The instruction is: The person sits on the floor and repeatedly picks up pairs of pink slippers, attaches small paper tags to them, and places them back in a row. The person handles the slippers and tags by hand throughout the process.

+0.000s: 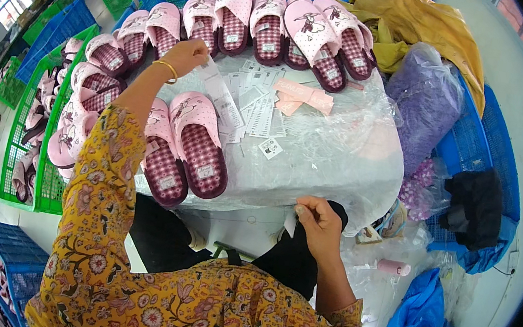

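My left hand reaches over the table, its fingers pinched at the upper end of a long white paper label strip. Just below it, a pair of pink slippers with checked insoles lies side by side at the table's near left edge. My right hand is low at the near edge, thumb and fingers closed on a small white paper piece. Loose printed labels lie spread in the middle, beside several peach-coloured paper bands and a small square sticker.
More pink slippers line the table's far and left edges. Clear plastic covers the tabletop. Green crates of slippers stand left; blue crates stand right with a purple-filled plastic bag and yellow cloth.
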A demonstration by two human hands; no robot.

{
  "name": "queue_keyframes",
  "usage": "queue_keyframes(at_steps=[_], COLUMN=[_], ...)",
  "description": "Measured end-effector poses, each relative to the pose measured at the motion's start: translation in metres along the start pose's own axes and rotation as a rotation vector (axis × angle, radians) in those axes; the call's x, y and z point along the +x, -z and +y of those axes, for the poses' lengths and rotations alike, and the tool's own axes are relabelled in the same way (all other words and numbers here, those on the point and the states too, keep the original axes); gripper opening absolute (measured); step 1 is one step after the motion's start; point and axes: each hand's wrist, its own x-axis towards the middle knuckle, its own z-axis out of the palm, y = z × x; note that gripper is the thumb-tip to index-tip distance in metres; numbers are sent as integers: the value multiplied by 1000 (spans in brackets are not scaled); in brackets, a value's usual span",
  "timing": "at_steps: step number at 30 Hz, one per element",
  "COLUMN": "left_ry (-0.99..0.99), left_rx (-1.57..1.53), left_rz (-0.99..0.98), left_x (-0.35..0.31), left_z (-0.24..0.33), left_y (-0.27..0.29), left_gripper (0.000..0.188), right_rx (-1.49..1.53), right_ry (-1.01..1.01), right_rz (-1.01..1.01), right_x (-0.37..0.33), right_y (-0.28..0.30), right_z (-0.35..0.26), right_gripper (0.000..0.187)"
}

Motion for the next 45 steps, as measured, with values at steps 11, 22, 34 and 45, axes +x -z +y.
queue_keyframes(at_steps=[11,22,34,45], left_ry=[-177,-458,-127,16], left_rx=[-587,-181,-900,-913], left_rz=[-13,388,-134,-218], left_x=[-79,-156,-230,-236], left_z=[101,152,176,177], left_y=[37,-35,-73,-73], left_gripper=[8,33,43,25], right_rx=[-227,174,-31,-143], right_ry=[632,280,555,650], right_rz=[35,-54,79,29], right_x=[36,26,10,14], right_y=[-18,-64,-70,-68], right_z=[-77,-51,-51,-51], right_gripper=[14,13,11,11])
